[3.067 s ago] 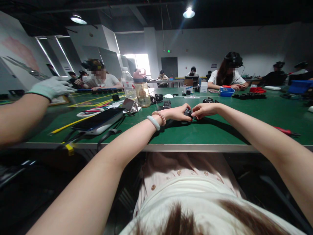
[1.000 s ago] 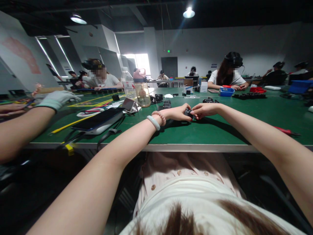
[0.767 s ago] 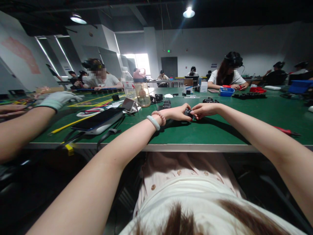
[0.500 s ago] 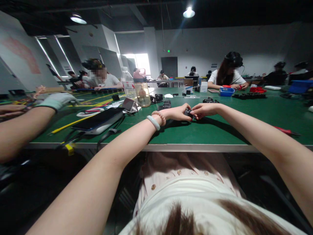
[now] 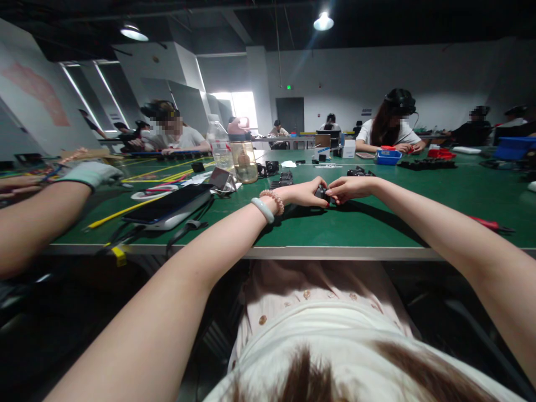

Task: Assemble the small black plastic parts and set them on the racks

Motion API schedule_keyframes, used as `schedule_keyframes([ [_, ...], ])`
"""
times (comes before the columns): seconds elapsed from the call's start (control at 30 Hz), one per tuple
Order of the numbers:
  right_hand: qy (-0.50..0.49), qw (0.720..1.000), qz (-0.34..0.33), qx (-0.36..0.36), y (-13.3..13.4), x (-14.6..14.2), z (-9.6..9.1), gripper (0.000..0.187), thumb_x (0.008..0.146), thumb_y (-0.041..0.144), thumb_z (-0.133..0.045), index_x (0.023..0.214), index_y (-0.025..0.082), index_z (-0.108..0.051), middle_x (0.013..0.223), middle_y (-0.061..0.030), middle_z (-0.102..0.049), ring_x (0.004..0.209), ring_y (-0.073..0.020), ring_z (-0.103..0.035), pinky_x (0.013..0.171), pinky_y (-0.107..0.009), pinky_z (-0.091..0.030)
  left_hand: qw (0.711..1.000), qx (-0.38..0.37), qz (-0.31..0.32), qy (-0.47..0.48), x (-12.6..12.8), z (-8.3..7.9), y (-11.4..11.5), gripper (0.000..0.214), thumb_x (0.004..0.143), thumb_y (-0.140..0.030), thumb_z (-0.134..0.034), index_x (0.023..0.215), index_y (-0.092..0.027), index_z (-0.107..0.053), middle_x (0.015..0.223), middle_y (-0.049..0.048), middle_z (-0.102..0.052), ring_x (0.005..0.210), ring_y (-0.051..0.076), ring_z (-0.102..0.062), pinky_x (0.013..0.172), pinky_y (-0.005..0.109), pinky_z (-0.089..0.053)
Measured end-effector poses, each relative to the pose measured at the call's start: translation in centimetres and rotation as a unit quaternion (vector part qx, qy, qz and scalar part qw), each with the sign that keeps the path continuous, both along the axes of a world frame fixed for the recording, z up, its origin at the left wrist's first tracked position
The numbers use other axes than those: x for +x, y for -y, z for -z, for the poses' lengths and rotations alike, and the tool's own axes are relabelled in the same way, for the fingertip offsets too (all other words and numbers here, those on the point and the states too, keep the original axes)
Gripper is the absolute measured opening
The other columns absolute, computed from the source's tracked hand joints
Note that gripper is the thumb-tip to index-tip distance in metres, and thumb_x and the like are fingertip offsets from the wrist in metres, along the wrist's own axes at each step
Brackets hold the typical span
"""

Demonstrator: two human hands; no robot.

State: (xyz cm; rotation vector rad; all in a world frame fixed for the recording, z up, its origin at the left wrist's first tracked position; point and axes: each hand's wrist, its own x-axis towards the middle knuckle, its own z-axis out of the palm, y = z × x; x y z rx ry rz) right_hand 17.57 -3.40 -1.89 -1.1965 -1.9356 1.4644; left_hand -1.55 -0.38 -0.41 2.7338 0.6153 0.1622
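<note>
Between my two hands, low over the green table (image 5: 301, 231), is a small black part (image 5: 321, 192), mostly covered by fingers. My left hand (image 5: 307, 191) grips it from the left, thumb on the near side and fingers on the far side. From the right, my right hand (image 5: 345, 188) pinches the same part with its fingertips. What exactly the part is cannot be made out. Black parts (image 5: 285, 178) lie just beyond my left hand, and another dark part (image 5: 360, 172) sits behind my right hand.
At left are a phone-like device (image 5: 171, 204) with cables, a yellow strip (image 5: 111, 216) and a co-worker's gloved hand (image 5: 94, 175). A bottle with amber liquid (image 5: 244, 162) stands farther back. A red-handled tool (image 5: 488, 224) lies right, and a blue bin (image 5: 388, 156) stands across the table.
My hands and the black part stay almost where they were. At the left, the co-worker's gloved hand has shifted slightly to the left.
</note>
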Motion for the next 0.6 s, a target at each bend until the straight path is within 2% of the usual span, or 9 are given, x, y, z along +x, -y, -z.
schedule_keyframes([
  [0.6,-0.007,1.0,0.006,-0.005,-0.01,-0.08,0.01,0.029,0.065,0.034,-0.061,0.081,0.011,-0.054,0.061,-0.0003,-0.053,0.057,-0.0064,-0.05,0.055,-0.02,-0.039,1.0,0.005,-0.007,-0.006,0.01,-0.06,0.1,0.056,0.061,-0.042,-0.051,0.108,-0.019,-0.032,0.101,0.0025,-0.049,0.085,0.016,-0.047,0.073,0.025,-0.036],
])
